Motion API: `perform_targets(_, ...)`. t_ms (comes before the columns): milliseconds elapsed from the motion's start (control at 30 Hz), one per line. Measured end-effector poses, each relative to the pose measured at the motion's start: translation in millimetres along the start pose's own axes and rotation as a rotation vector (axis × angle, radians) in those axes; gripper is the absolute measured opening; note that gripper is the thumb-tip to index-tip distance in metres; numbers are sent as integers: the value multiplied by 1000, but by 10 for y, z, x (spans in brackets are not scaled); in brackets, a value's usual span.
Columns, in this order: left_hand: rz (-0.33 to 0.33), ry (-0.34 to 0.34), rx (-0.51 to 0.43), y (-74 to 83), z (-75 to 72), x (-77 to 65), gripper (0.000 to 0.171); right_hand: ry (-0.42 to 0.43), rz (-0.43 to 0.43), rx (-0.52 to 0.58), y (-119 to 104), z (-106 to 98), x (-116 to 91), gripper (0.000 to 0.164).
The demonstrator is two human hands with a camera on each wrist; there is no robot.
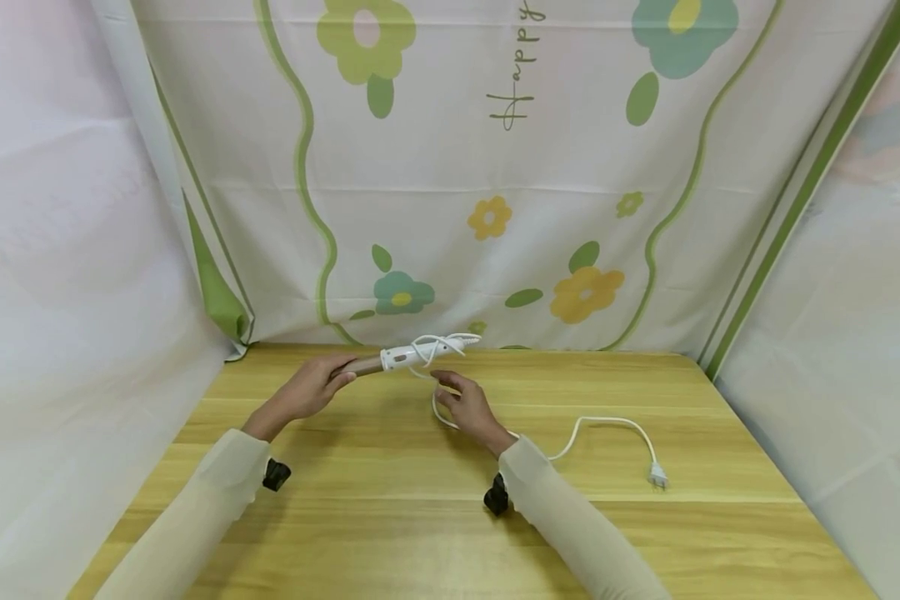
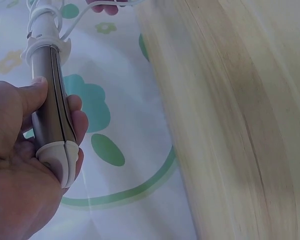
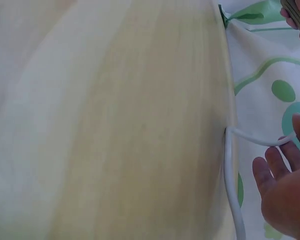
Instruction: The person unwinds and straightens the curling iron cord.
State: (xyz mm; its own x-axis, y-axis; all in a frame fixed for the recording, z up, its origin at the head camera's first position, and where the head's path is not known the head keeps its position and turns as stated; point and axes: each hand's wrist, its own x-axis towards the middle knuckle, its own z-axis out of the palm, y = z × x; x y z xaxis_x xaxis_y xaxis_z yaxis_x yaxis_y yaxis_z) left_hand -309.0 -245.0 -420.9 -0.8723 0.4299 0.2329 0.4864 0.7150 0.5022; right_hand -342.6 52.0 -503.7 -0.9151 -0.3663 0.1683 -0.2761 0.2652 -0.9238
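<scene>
The left hand (image 1: 317,390) grips a hair straightener (image 2: 52,100) by its rounded bronze barrel, near the white tip. Its thumb lies along one side and the fingers wrap behind. Tilted slightly upward, the straightener has its white handle (image 1: 408,357) pointing right, above the back of the table. Loops of white power cord (image 1: 435,340) are wound around that handle. Farther right, the right hand (image 1: 468,408) has the cord (image 3: 260,142) between its thumb and index finger, while its other fingers are loosely bent. From there the cord drops to the tabletop and runs under the right forearm.
The cord's two-pin plug (image 1: 657,475) lies on the right side of the wooden table (image 1: 390,533). A flower-printed cloth (image 1: 435,167) hangs directly behind the back edge, with pale cloth walls on both sides. Each wrist carries a small black camera (image 1: 497,496).
</scene>
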Motion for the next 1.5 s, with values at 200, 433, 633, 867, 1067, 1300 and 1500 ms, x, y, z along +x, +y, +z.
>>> perform_targets(200,16,-14,-2,5,-8,2,32,51,-33,-55,12,-40,38,24)
perform_targets(433,17,-39,-19,-7,-35,-14,36,54,28,-146,-35,-161,82,19)
perform_targets(633,49,-72,-52,-43,-40,-32,35,66,83,-96,-106,-327,140,19)
perform_targets(867,50,-86,-45,-106,-50,-80,39,165,89,-74,-199,-585,192,16)
perform_targets(1067,26,-83,-24,-154,-80,-111,40,222,41,-29,-284,-784,187,16)
perform_targets(1300,-13,-73,-12,-187,-88,-112,38,239,-42,-13,-370,-975,143,20)
perform_targets(1500,-31,-72,-17,-177,-117,-100,38,227,-91,40,-438,-1137,85,27)
